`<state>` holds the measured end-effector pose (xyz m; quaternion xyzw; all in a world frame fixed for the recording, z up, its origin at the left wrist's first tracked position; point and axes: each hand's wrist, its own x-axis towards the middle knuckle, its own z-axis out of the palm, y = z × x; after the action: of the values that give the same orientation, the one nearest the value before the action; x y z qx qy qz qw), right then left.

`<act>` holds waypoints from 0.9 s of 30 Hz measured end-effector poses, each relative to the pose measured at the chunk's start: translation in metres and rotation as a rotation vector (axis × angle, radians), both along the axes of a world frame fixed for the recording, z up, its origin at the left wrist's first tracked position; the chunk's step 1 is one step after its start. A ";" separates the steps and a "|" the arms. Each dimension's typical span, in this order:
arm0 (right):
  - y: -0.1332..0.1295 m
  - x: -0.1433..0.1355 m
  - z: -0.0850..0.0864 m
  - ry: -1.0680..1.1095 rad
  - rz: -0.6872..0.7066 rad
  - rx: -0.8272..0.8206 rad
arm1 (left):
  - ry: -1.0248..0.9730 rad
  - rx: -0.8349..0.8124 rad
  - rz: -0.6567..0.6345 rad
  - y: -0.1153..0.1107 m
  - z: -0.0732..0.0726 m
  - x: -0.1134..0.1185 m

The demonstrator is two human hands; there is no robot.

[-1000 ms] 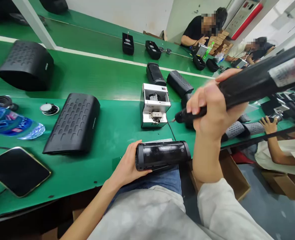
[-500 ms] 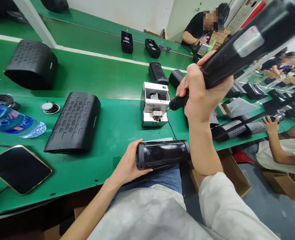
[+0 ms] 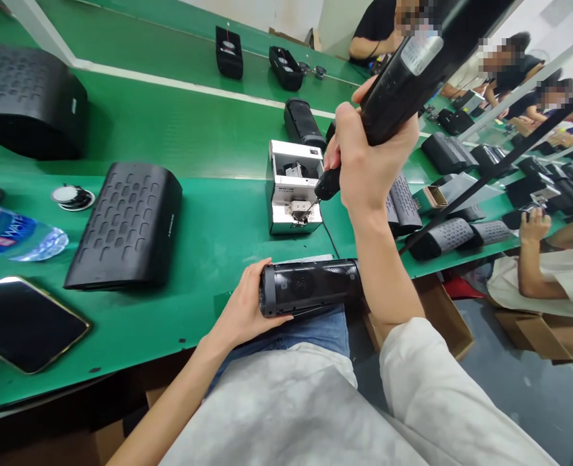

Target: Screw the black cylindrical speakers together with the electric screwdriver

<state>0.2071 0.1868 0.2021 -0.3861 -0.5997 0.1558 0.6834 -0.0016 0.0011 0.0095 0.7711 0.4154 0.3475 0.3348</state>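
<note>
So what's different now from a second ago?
The right hand has swung the driver to the left, from beside the machine to its front, with the driver tilted more steeply; contact at the tip is too small to tell. Nothing was picked up or let go. The left hand still holds the speaker's left end. The whole view has also shifted slightly.

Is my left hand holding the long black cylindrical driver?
No, your right hand holds the long black cylindrical driver, while your left hand grips a black oblong speaker body.
</note>
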 end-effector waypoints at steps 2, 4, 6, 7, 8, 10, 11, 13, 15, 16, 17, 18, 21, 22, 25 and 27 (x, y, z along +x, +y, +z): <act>0.000 0.002 -0.003 -0.012 0.024 -0.044 | 0.002 -0.005 0.001 0.000 0.000 0.000; -0.005 0.004 -0.004 -0.023 0.043 -0.101 | 0.004 -0.010 0.006 0.001 0.000 0.000; -0.015 0.007 -0.001 -0.014 0.026 -0.149 | 0.001 -0.004 0.006 0.001 0.000 0.000; -0.023 0.009 0.002 0.001 0.018 -0.149 | -0.003 0.001 0.006 0.001 -0.001 0.000; -0.033 0.012 0.007 0.025 0.023 -0.119 | -0.008 0.006 0.006 0.001 -0.001 0.000; -0.054 0.020 0.018 0.071 0.070 -0.015 | -0.015 0.012 0.009 0.001 -0.001 0.000; -0.064 0.025 0.024 0.088 0.106 0.028 | -0.015 0.011 0.010 0.001 0.000 0.001; -0.081 0.036 0.034 0.099 0.146 0.049 | -0.010 0.005 0.008 0.001 0.001 0.000; -0.093 0.045 0.040 0.099 0.134 0.044 | -0.002 -0.003 0.005 0.001 0.002 0.000; -0.096 0.048 0.041 0.102 0.127 0.046 | 0.001 -0.006 0.003 0.000 0.003 0.000; -0.098 0.050 0.042 0.103 0.120 0.044 | 0.005 -0.009 0.003 0.001 0.003 0.000; -0.100 0.051 0.041 0.109 0.119 0.039 | 0.007 -0.010 0.004 0.001 0.003 -0.001; -0.102 0.049 0.036 0.120 0.129 0.026 | 0.014 -0.010 0.009 0.002 0.002 -0.001; -0.103 0.047 0.033 0.128 0.129 0.030 | 0.017 -0.010 0.009 0.002 0.001 -0.002; -0.109 0.043 0.019 0.175 0.157 -0.039 | 0.026 -0.022 0.008 0.000 -0.001 -0.003; -0.114 0.041 0.009 0.214 0.192 -0.199 | 0.033 -0.047 0.038 -0.002 -0.006 -0.004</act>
<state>0.2482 0.0726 0.2106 -0.3739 -0.5393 0.3192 0.6837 -0.0053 -0.0004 0.0035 0.7605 0.4436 0.3312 0.3393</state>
